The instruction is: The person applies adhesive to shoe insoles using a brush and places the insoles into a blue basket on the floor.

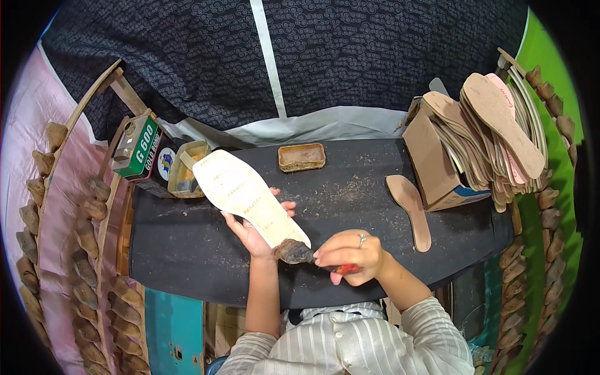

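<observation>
While our left hand [254,240] clasped the pale insole [249,201] from beneath and our right hand [352,253] gripped the brush [294,251], overloading it could have soiled the left.

Bright light, seemingly from above, nearly washes out the pale insole [240,187] — the dark bench [200,244] reads clearly — while fisheye distortion bends straight edges toward the blackened rim.

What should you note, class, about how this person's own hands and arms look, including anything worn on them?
The left hand and right hand are ungloved. A silver-coloured ring shows on the right. The left sleeve and right sleeve are pale grey-beige with lighter stripes, leaving the forearms bare.
</observation>
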The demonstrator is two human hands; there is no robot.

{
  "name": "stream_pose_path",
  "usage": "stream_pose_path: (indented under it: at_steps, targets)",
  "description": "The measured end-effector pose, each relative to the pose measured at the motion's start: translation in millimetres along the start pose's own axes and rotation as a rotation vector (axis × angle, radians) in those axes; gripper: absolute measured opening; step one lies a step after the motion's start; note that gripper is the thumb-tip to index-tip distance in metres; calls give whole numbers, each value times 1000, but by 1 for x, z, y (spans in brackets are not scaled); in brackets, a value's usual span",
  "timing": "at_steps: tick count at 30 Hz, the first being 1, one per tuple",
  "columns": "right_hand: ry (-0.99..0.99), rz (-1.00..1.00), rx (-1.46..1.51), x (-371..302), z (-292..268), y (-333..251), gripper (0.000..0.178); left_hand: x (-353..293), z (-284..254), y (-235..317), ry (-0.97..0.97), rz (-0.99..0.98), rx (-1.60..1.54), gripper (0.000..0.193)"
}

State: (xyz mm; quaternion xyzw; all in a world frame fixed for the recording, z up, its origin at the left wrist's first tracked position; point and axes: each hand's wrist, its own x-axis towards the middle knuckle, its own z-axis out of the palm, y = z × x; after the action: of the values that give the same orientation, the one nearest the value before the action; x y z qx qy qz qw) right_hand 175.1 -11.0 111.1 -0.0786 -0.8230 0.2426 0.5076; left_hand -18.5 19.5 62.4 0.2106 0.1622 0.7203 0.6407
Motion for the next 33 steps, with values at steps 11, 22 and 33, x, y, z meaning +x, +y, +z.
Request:
stream_pose_path:
  at_steps: [11, 22, 33]
  targets:
    - [-2, -92, -48, 2, 6, 2, 31, 4, 3, 3, 24, -15, 31, 87]
    - [-34, -171, -159, 1, 9, 6, 23, 7, -2, -1, 68, 87, 120, 86]
    - [13, -106, -139, -2, -2, 1, 31, 8, -12, -1, 96, 178, 17, 86]
